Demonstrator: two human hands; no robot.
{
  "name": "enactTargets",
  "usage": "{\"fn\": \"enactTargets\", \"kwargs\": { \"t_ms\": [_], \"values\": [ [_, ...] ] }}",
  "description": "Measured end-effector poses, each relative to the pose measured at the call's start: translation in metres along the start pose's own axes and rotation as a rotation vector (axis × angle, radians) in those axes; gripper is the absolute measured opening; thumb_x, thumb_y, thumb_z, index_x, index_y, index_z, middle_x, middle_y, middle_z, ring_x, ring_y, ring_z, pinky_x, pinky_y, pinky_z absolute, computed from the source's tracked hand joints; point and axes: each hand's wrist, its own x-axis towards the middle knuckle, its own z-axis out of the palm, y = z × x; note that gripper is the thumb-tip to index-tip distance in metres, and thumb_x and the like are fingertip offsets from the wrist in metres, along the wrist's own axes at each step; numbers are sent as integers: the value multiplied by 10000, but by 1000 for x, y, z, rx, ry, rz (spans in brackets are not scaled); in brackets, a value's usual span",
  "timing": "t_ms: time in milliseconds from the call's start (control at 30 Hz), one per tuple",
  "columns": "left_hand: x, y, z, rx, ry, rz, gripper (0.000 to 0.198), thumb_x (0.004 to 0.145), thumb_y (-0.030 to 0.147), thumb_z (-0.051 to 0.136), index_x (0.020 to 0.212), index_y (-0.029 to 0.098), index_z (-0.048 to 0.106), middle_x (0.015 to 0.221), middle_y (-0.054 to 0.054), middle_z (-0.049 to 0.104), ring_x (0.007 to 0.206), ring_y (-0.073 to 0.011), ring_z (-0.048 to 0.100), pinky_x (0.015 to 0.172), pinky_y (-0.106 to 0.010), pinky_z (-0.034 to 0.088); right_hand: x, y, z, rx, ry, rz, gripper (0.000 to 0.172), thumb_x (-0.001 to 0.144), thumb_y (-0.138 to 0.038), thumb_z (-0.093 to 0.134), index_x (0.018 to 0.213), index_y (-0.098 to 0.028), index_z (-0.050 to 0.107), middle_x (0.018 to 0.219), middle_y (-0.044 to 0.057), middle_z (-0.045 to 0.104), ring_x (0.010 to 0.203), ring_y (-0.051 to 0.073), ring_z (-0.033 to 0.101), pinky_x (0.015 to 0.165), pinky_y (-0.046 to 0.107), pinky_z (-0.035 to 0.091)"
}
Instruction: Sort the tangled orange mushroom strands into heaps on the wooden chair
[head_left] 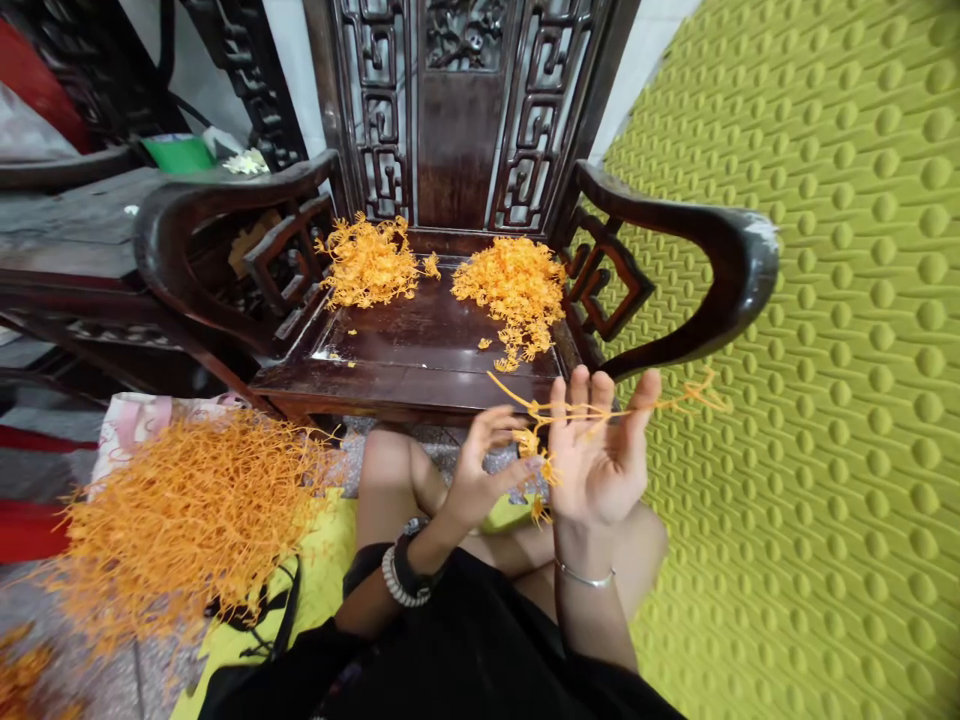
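My right hand (600, 455) is raised palm toward me, fingers stretched upward, with an orange plastic sprue strip (675, 398) lying across the fingers and sticking out to the right. My left hand (484, 470) is beside it, fingers curled, pinching small orange pieces (534, 445) at the strip's lower part against the right palm. Both hands hover above my bare knees, just in front of a dark carved wooden chair (420, 360). On its seat lie two heaps of small orange pieces: one at the back left (369, 262) and one at the back right (516, 285).
A large tangled heap of orange sprue strips (187, 515) lies on a bag at my left. A green studded mat (825, 400) covers the floor on the right. The chair's curved armrests (720, 270) flank the seat. A green container (180, 152) stands on a dark table behind.
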Motion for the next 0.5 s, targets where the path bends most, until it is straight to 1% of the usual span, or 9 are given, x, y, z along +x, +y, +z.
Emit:
{"fn": "enactTargets", "kwargs": {
  "t_ms": [33, 67, 133, 233, 300, 333, 400, 433, 500],
  "values": [
    [2, 3, -3, 3, -76, -40, 332, 789, 401, 680, 1023, 193, 570, 982, -64, 632, 911, -181, 613, 853, -310, 473, 1, 1, -3, -32, -24, 17, 262, 920, -408, 512, 1164, -426, 606, 1065, -51, 691, 1125, 154, 609, 1091, 454, 402],
    [3, 6, -7, 14, -111, -68, 241, 810, 391, 654, 916, 181, 600, 877, -45, 640, 836, -164, 609, 814, -291, 475, 1, 2, -7, -85, -57, 39, 291, 911, -430, 522, 1192, -413, 595, 1084, -36, 688, 1136, 167, 603, 1080, 463, 408],
    [7, 13, -13, 14, -91, -90, 213, 829, 387, 621, 795, 177, 608, 757, -20, 623, 727, -143, 585, 729, -266, 478, 2, 3, -19, -227, -128, 109, 356, 890, -472, 545, 1228, -367, 585, 1127, 0, 678, 1149, 189, 594, 1046, 462, 435],
    [10, 17, -21, -13, -64, -81, 211, 820, 392, 611, 764, 189, 610, 708, -11, 614, 688, -149, 578, 686, -266, 490, -2, 6, -38, -396, -226, 302, 438, 850, -506, 596, 1242, -313, 584, 1177, 43, 658, 1082, 197, 619, 955, 421, 497],
    [11, 16, -25, 35, -83, -60, 191, 826, 381, 600, 784, 196, 620, 743, -18, 630, 717, -162, 591, 713, -277, 497, -8, 10, -47, -454, -269, 422, 438, 816, -490, 647, 1200, -281, 617, 1132, 59, 673, 977, 188, 645, 890, 386, 523],
    [11, 15, -27, 75, -102, -47, 174, 831, 368, 594, 803, 199, 626, 779, -24, 642, 748, -170, 600, 738, -283, 498, -12, 13, -49, -490, -279, 433, 401, 804, -471, 668, 1144, -259, 652, 1080, 61, 686, 923, 180, 649, 861, 367, 528],
    [9, 11, -29, 148, -136, -32, 150, 856, 342, 562, 847, 205, 624, 851, -34, 656, 812, -181, 610, 786, -292, 494, -20, 20, -48, -584, -265, 338, 279, 794, -423, 689, 990, -225, 709, 965, 53, 698, 848, 168, 639, 812, 331, 526],
    [7, 10, -29, 168, -122, -26, 150, 875, 338, 536, 870, 210, 613, 882, -37, 656, 845, -185, 611, 812, -298, 492, -23, 24, -47, -631, -249, 255, 222, 795, -397, 692, 922, -217, 721, 927, 49, 694, 837, 166, 631, 795, 321, 520],
    [1, 10, -26, 163, -48, -25, 182, 919, 357, 466, 968, 222, 578, 977, -51, 648, 931, -192, 611, 874, -316, 486, -28, 31, -41, -702, -202, 80, 143, 802, -342, 689, 849, -212, 726, 895, 43, 675, 846, 167, 616, 778, 312, 506]
  ]
}}
